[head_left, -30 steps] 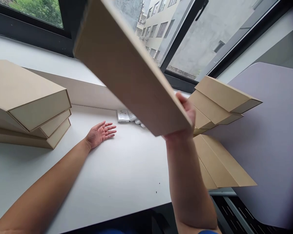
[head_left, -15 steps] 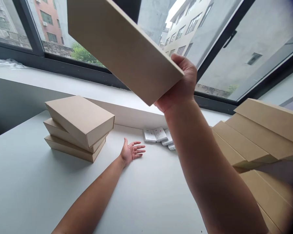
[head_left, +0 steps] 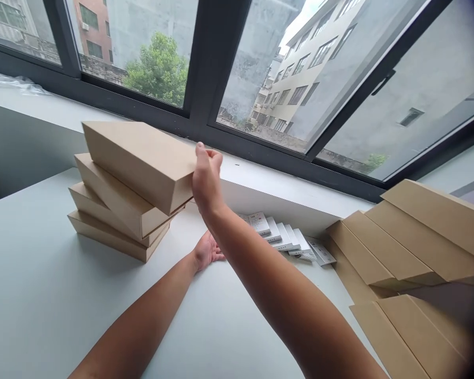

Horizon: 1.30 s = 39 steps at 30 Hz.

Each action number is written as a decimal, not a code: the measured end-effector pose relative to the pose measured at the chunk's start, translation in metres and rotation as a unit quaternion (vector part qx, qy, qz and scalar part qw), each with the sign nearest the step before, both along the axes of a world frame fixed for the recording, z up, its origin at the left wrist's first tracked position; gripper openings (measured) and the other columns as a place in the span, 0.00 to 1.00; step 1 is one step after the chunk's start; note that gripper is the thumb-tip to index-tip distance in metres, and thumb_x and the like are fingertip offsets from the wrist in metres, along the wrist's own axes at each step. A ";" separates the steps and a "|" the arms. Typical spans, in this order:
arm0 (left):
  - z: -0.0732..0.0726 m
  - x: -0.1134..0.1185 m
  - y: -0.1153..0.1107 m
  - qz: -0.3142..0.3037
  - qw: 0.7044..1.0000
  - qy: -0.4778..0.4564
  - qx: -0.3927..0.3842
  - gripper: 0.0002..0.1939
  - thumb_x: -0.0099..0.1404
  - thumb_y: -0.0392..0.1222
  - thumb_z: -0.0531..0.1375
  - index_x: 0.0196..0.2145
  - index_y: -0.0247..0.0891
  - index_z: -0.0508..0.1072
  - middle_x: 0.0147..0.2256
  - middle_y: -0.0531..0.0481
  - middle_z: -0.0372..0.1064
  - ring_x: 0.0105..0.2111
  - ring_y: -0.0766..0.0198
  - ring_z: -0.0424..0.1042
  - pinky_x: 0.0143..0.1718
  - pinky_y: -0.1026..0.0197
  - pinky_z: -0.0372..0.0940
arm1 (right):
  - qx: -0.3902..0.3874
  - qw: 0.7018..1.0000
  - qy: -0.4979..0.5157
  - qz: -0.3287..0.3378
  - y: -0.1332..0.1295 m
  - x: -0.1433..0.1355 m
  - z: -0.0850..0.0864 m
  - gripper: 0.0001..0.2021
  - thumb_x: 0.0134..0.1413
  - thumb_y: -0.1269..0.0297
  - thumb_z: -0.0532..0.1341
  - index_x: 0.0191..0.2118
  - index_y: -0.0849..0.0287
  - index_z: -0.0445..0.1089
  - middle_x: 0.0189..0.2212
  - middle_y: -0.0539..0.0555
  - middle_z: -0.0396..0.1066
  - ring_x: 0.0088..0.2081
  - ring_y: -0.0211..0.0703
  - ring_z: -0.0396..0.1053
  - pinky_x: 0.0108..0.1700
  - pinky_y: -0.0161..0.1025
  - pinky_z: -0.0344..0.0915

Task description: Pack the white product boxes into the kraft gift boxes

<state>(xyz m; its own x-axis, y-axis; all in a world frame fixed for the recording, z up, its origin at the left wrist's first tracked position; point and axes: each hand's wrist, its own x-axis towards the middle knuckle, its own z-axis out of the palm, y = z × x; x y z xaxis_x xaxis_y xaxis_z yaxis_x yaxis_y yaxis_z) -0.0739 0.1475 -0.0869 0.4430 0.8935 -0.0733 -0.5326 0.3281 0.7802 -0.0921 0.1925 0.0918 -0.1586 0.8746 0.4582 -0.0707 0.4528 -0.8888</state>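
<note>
the right hand [head_left: 207,179] had its grip clamped on the three-o'clock end of the top box [head_left: 140,150], at ten o'clock in view, over the box stack [head_left: 110,200]; the box seemed stiff and fairly light, best held by its end walls; the left hand [head_left: 205,251] lay unclenched

The table [head_left: 43,295] is coloured white. Plain tan is shared by the stacked boxes [head_left: 136,158] and the right-edge cartons [head_left: 411,239]. White packets [head_left: 288,238] along the back edge are marked with dark print.

Dark-framed window [head_left: 205,58], green tree [head_left: 158,71] outside; clear plastic [head_left: 13,84] on sill [head_left: 260,178]; white packs [head_left: 286,238] below.
</note>
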 end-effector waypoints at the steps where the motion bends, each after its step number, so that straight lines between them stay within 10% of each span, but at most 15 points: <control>1: 0.001 0.000 0.000 0.006 1.000 -0.005 -0.005 0.31 0.68 0.64 0.53 0.59 0.39 0.67 0.57 0.36 0.70 0.57 0.43 0.70 0.58 0.39 0.63 | -0.018 1.000 -0.020 -0.008 -0.006 -0.001 0.003 0.37 0.61 0.31 0.47 0.63 0.54 0.49 0.60 0.59 0.51 0.68 0.64 0.46 0.66 0.69 0.46; 7: -0.002 0.003 0.005 0.002 0.997 0.012 -0.076 0.32 0.69 0.65 0.50 0.57 0.36 0.67 0.57 0.33 0.69 0.56 0.44 0.71 0.57 0.43 0.65 | 0.057 0.978 -0.185 -0.084 -0.021 0.054 -0.012 0.37 0.63 0.31 0.42 0.68 0.49 0.43 0.70 0.56 0.42 0.73 0.58 0.27 0.67 0.70 0.19; 13: 0.002 0.003 0.004 0.008 0.994 0.032 -0.104 0.31 0.71 0.63 0.48 0.54 0.33 0.67 0.60 0.30 0.66 0.54 0.45 0.73 0.54 0.46 0.68 | -0.062 0.840 -0.348 -0.411 -0.005 0.208 -0.115 0.39 0.64 0.36 0.43 0.69 0.62 0.46 0.70 0.66 0.44 0.73 0.64 0.26 0.67 0.71 0.24; 17: 0.007 0.003 0.003 0.005 0.993 0.054 -0.101 0.28 0.70 0.60 0.53 0.54 0.34 0.67 0.59 0.31 0.67 0.55 0.46 0.73 0.54 0.47 0.68 | -0.114 0.799 -0.400 -0.434 0.003 0.260 -0.169 0.38 0.65 0.40 0.41 0.67 0.67 0.53 0.70 0.69 0.45 0.72 0.65 0.25 0.67 0.71 0.24; 28: 0.004 0.003 0.006 0.001 0.992 0.031 -0.120 0.26 0.70 0.57 0.55 0.54 0.33 0.67 0.59 0.32 0.67 0.56 0.45 0.72 0.55 0.45 0.69 | 0.042 0.796 -0.454 -0.398 0.018 0.220 -0.200 0.33 0.54 0.41 0.63 0.60 0.54 0.66 0.64 0.65 0.58 0.71 0.68 0.36 0.65 0.74 0.24; 35: 0.003 0.004 0.011 0.005 0.991 0.016 -0.134 0.21 0.69 0.54 0.56 0.50 0.34 0.69 0.56 0.33 0.69 0.52 0.48 0.74 0.51 0.46 0.71 | 0.073 0.832 -0.480 -0.267 0.022 0.206 -0.206 0.20 0.54 0.53 0.67 0.49 0.56 0.74 0.65 0.66 0.57 0.65 0.60 0.56 0.66 0.59 0.50; 39: -0.003 0.012 0.007 0.164 0.976 0.140 -0.010 0.15 0.67 0.51 0.56 0.46 0.40 0.69 0.51 0.39 0.71 0.50 0.48 0.73 0.52 0.42 0.69 | 0.069 0.843 -0.473 -0.246 0.017 0.205 -0.205 0.19 0.54 0.54 0.66 0.50 0.55 0.74 0.66 0.63 0.56 0.66 0.60 0.55 0.63 0.56 0.58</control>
<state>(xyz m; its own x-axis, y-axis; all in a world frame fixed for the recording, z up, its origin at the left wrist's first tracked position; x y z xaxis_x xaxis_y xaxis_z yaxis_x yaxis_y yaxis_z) -0.0616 0.1543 -0.0899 0.0929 0.9810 -0.1701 -0.3782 0.1928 0.9054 0.1127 0.2096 -0.1135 -0.1435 0.8902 0.4324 0.8671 0.3237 -0.3787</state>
